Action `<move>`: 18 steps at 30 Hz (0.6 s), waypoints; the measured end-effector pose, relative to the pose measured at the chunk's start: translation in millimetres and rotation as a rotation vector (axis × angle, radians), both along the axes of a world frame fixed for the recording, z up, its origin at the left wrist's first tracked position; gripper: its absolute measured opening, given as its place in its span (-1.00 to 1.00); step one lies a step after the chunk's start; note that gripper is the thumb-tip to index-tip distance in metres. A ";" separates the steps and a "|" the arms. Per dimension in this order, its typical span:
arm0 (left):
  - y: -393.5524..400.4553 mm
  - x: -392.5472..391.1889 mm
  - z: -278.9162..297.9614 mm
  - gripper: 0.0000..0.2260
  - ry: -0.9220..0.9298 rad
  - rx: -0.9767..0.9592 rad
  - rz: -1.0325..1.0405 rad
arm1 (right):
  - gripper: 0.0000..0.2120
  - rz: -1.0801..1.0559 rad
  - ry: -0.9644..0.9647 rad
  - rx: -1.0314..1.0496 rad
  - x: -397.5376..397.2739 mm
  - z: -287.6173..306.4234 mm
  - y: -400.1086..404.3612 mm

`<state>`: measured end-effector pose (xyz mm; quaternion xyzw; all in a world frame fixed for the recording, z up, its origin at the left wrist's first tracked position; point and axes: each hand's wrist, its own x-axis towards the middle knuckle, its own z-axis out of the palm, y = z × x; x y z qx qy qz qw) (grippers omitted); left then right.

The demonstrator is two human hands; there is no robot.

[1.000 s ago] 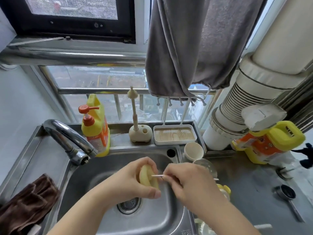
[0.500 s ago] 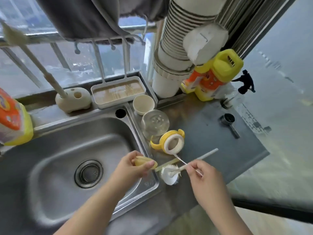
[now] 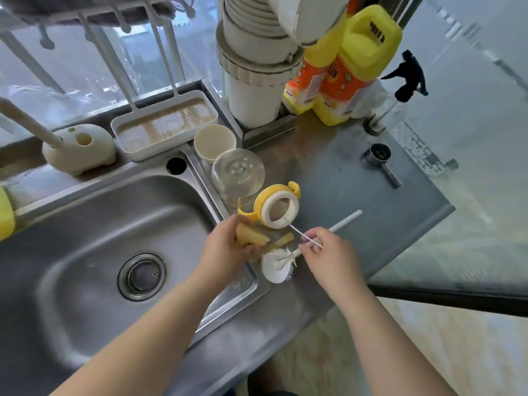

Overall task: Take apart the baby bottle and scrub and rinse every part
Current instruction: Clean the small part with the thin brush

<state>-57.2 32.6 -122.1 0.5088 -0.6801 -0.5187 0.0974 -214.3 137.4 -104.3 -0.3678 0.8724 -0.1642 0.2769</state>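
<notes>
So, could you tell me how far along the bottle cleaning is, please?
Already apart: clear bottle body and yellow handled collar sit on the counter. In hand: left hand holds a yellow part; right hand pinches a thin straw brush. Which parts are washed can't be told.

The sink [image 3: 85, 252] was brushed stainless steel, satin in finish with soft reflections, and its drain strainer [image 3: 142, 276] was polished metal. The adjoining surface [image 3: 337, 178] was also sheet metal, duller and streaked. The bottle body [image 3: 237, 176] appeared as clear, glossy plastic or glass; which could not be determined. The handled collar [image 3: 278, 207] was smooth yellow plastic with a matt white inner ring. The brush [image 3: 278, 265] had a white plastic handle and fine pale bristles. The small cup [image 3: 215, 142] was matt cream plastic. The detergent jugs [image 3: 351, 61] were glossy yellow plastic with printed labels. The measuring scoop [image 3: 381, 161] was bright metal.
</notes>
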 end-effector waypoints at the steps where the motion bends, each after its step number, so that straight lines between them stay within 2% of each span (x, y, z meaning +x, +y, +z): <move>1: 1.1 0.1 0.6 -0.62 0.013 0.003 0.008 | -0.91 0.067 0.006 0.000 -2.9 -2.9 -2.9; 4: 3.0 0.1 0.1 -0.61 0.073 0.023 0.083 | -0.83 0.279 0.035 0.008 -11.4 -9.2 -14.3; 7: 3.3 -0.1 -6.9 -0.66 0.085 0.030 0.167 | -0.81 0.405 0.089 0.043 -16.9 -15.8 -26.3; 11: 4.0 -1.7 -15.4 -0.68 0.030 -0.025 0.219 | -0.85 0.447 0.097 0.095 -20.0 -20.4 -37.9; 18: 2.9 -0.7 -18.1 -0.80 0.042 -0.064 0.200 | -0.94 0.425 0.103 0.062 -32.3 -10.3 -28.3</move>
